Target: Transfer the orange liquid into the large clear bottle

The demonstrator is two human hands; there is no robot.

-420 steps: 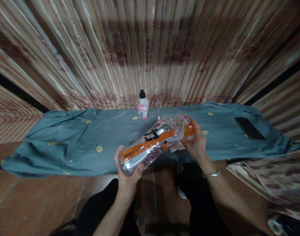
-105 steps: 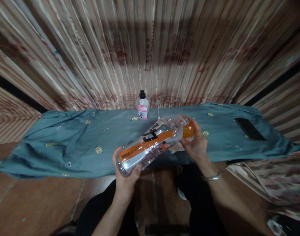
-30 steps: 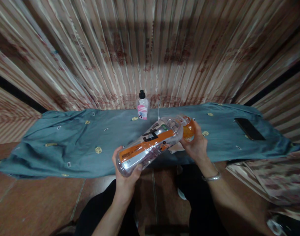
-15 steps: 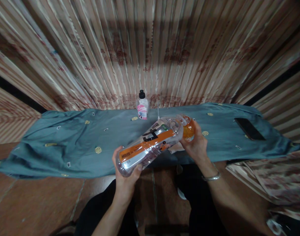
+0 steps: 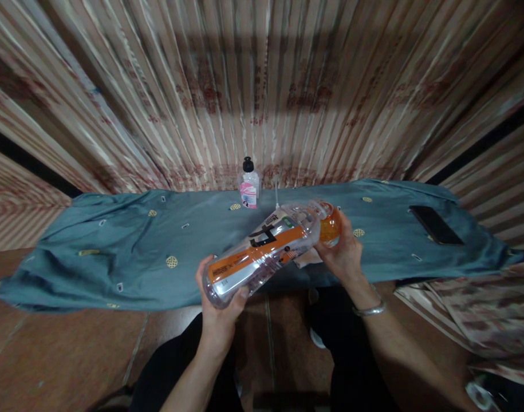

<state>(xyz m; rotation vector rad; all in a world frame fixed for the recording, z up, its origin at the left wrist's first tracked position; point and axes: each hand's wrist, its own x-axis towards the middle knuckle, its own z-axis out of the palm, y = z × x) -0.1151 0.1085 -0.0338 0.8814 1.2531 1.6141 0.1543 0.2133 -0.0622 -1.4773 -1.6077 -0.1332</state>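
Observation:
A large clear plastic bottle with an orange and white label lies tilted in the air, neck up and to the right. My left hand cups its base from below, fingers wrapped round it. My right hand is closed round a smaller bottle of orange liquid, held right at the big bottle's mouth. A piece of pale cloth or paper shows under the big bottle near my right palm.
A low surface under a blue-grey cloth runs across in front of me. On it stand a small bottle with a black cap and pink label at the back and a dark phone at the right. Patterned curtains hang behind.
Over all the frames both hands keep nearly the same hold on the two bottles; the big bottle has shifted only slightly.

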